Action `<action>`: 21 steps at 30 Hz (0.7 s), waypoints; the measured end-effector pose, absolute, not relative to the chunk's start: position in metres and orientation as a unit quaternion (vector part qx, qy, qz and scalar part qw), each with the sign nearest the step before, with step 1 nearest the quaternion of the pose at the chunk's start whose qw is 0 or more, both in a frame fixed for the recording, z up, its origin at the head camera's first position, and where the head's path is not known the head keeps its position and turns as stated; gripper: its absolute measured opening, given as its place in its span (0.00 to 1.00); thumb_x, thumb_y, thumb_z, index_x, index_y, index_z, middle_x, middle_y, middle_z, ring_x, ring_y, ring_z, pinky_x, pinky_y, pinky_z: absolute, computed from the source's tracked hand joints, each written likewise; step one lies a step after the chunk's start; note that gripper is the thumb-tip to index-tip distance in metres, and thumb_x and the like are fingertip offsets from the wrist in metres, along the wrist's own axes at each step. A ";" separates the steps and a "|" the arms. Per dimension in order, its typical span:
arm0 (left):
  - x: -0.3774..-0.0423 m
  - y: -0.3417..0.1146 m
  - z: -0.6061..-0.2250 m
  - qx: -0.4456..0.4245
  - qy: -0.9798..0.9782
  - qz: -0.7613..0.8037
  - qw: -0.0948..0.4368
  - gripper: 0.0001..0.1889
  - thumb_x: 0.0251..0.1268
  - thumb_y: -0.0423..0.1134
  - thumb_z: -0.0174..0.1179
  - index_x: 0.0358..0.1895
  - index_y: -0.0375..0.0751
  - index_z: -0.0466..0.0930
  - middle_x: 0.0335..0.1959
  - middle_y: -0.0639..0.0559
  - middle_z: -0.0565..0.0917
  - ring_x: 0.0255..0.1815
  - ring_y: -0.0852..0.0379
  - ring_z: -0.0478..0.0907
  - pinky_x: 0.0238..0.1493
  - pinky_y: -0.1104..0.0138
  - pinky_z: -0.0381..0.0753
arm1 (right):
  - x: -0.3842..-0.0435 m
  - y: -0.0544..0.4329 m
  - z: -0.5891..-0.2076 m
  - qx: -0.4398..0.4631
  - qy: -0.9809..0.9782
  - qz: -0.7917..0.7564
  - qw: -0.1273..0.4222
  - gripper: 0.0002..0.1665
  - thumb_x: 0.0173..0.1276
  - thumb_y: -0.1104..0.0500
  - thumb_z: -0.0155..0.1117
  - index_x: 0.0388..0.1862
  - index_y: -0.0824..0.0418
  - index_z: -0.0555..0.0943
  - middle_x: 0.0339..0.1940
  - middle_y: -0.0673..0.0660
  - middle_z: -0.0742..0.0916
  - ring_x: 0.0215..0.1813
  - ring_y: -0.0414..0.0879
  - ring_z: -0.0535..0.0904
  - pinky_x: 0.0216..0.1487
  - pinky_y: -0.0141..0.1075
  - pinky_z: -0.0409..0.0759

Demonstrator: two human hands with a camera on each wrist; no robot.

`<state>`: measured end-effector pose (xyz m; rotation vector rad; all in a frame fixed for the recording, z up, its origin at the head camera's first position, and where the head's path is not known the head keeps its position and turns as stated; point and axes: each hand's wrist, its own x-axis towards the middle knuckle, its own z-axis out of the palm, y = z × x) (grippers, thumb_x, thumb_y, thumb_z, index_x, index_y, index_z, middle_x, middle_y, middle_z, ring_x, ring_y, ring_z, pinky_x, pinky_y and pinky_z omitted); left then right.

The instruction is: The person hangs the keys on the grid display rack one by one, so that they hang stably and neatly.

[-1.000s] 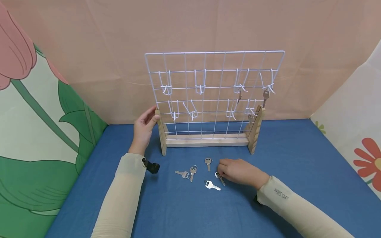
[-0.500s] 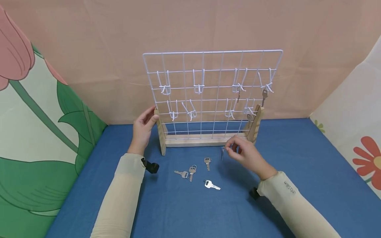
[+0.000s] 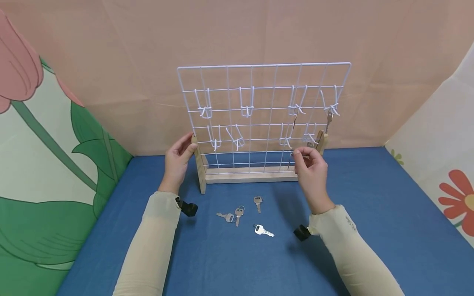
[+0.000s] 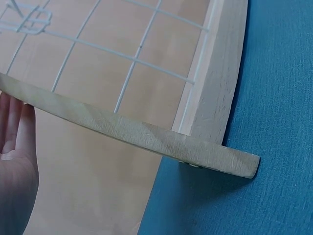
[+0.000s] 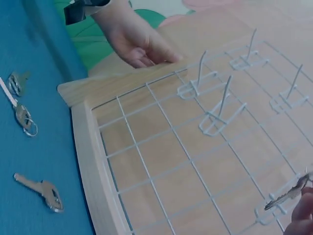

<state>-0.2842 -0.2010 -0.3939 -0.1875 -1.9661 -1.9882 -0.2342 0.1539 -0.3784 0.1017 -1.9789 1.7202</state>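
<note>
A white wire grid rack (image 3: 263, 117) with hooks in two rows stands in a wooden base (image 3: 248, 178). My left hand (image 3: 177, 167) grips the top of its left wooden upright (image 4: 122, 125). Thumb and forefinger of my right hand (image 3: 312, 176) pinch a key (image 5: 288, 192), held just below the third lower hook (image 3: 286, 140). In the right wrist view this key overlaps a hook; contact cannot be told. Other keys hang on the right: one on an upper hook (image 3: 295, 119), another on the far right upper hook (image 3: 329, 117). A lower right key (image 3: 310, 144) is partly hidden.
Several keys lie on the blue cloth (image 3: 222, 255) before the rack: a left key (image 3: 225, 216), a ringed key (image 3: 239, 213), an upright-lying key (image 3: 258, 202) and a bright key (image 3: 263, 230). A pinkish backdrop (image 3: 111, 82) rises close behind.
My right hand has picked a key off the cloth and raised it up to the rack's lower right hooks. The left hand stays on the upright.
</note>
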 end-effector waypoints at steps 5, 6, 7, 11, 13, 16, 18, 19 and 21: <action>-0.285 -0.200 -0.394 -0.064 -0.688 -0.702 0.172 0.27 0.71 0.43 0.64 0.70 0.44 0.75 0.69 0.46 0.76 0.68 0.52 0.73 0.63 0.72 0.76 | -0.236 0.146 -0.374 0.006 -0.732 0.628 0.265 0.12 0.77 0.58 0.61 0.46 0.68 0.81 0.32 0.50 0.79 0.25 0.38 0.70 0.24 0.25 0.69; -0.286 -0.200 -0.394 -0.064 -0.686 -0.703 0.173 0.27 0.71 0.43 0.63 0.71 0.43 0.75 0.69 0.45 0.76 0.68 0.52 0.73 0.63 0.72 0.76 | -0.237 0.145 -0.373 0.002 -0.734 0.625 0.267 0.12 0.77 0.58 0.61 0.46 0.68 0.81 0.30 0.49 0.79 0.25 0.38 0.69 0.23 0.26 0.67; -0.286 -0.200 -0.394 -0.065 -0.684 -0.705 0.173 0.27 0.71 0.42 0.63 0.71 0.42 0.74 0.69 0.45 0.76 0.68 0.52 0.73 0.63 0.72 0.76 | -0.237 0.144 -0.372 -0.002 -0.734 0.623 0.269 0.12 0.77 0.58 0.61 0.46 0.68 0.82 0.28 0.49 0.79 0.24 0.38 0.68 0.23 0.27 0.66; -0.287 -0.200 -0.393 -0.069 -0.681 -0.708 0.176 0.26 0.72 0.40 0.63 0.71 0.39 0.74 0.68 0.43 0.76 0.66 0.53 0.74 0.62 0.71 0.77 | -0.240 0.142 -0.368 -0.011 -0.738 0.616 0.275 0.12 0.77 0.57 0.61 0.47 0.67 0.82 0.18 0.48 0.75 0.17 0.39 0.64 0.18 0.31 0.61; -0.287 -0.200 -0.392 -0.070 -0.680 -0.707 0.178 0.26 0.72 0.40 0.62 0.71 0.39 0.74 0.68 0.43 0.76 0.66 0.53 0.74 0.63 0.70 0.77 | -0.242 0.141 -0.366 -0.011 -0.737 0.615 0.278 0.13 0.77 0.57 0.61 0.47 0.67 0.82 0.16 0.47 0.73 0.16 0.38 0.63 0.17 0.30 0.60; -0.287 -0.200 -0.392 -0.066 -0.680 -0.709 0.176 0.26 0.72 0.39 0.62 0.71 0.39 0.74 0.68 0.44 0.76 0.66 0.53 0.74 0.64 0.70 0.76 | -0.242 0.141 -0.366 -0.013 -0.743 0.607 0.281 0.14 0.78 0.59 0.59 0.51 0.69 0.81 0.16 0.47 0.73 0.17 0.37 0.65 0.17 0.29 0.60; -0.286 -0.200 -0.393 -0.064 -0.680 -0.710 0.171 0.26 0.72 0.39 0.62 0.71 0.39 0.73 0.69 0.44 0.75 0.67 0.53 0.73 0.64 0.70 0.75 | -0.237 0.142 -0.366 -0.006 -0.742 0.609 0.280 0.14 0.79 0.58 0.57 0.52 0.68 0.81 0.16 0.50 0.75 0.17 0.38 0.65 0.16 0.29 0.60; -0.286 -0.200 -0.393 -0.062 -0.681 -0.710 0.168 0.26 0.72 0.39 0.62 0.71 0.40 0.73 0.69 0.44 0.75 0.68 0.53 0.73 0.65 0.70 0.75 | -0.233 0.143 -0.367 -0.001 -0.744 0.608 0.278 0.15 0.80 0.58 0.56 0.53 0.68 0.80 0.17 0.54 0.75 0.17 0.39 0.66 0.16 0.30 0.60; -0.286 -0.199 -0.393 -0.059 -0.683 -0.709 0.165 0.26 0.72 0.39 0.62 0.71 0.40 0.73 0.69 0.44 0.75 0.68 0.52 0.73 0.65 0.70 0.75 | -0.223 0.144 -0.367 0.015 -0.756 0.599 0.265 0.14 0.80 0.57 0.55 0.52 0.67 0.80 0.17 0.57 0.76 0.17 0.41 0.66 0.16 0.31 0.61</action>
